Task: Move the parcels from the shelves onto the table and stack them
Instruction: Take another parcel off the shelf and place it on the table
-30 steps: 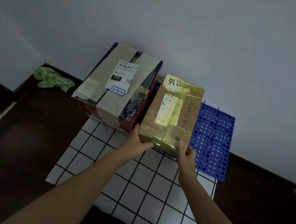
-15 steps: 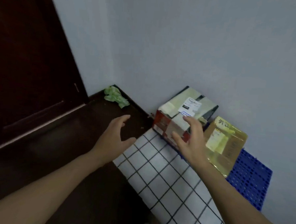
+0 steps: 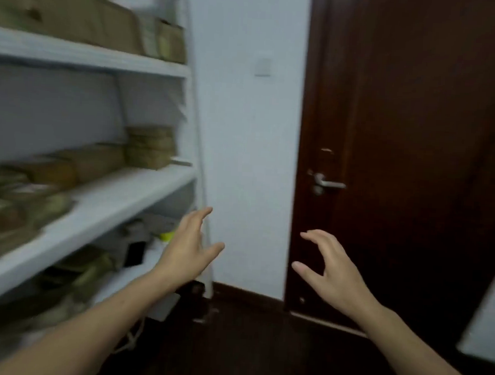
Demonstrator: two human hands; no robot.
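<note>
1. Far left: white shelves (image 3: 120, 192) are caught in heavy blur, with 3 levels in view.
2. On the top level, brown cardboard parcels (image 3: 77, 15) are lined up side by side, right up to the shelf's right end.
3. The middle level is loaded too: flat parcels (image 3: 55, 171) are spread along its left part, and a small stack of parcels (image 3: 149, 146) is set at the back near the right end.
4. On the lowest level, more bundles (image 3: 93, 265) are made out beside a black item (image 3: 135, 253) and a yellow item (image 3: 167, 236). What these 2 are cannot be told through the blur.
5. The left hand (image 3: 188, 250) is held out in front of the shelves' right post, fingers straight and spread, thumb out to the right. Nothing is gripped or touched.
6. Behind it, a pale wall (image 3: 242, 158) is shown, with a white switch plate (image 3: 262, 66) high up and a dark skirting board (image 3: 249, 295) at the bottom.
7. The right hand (image 3: 331, 269) is raised at much the same height, well apart from the left, fingers loosely bent, palm empty.
8. A dark brown door (image 3: 416, 124) is seen behind that hand, its silver lever handle (image 3: 325, 183) above the fingers.
9. At the far right edge, a pale slanted surface (image 3: 485, 329) is glimpsed. What it is cannot be told.
</note>
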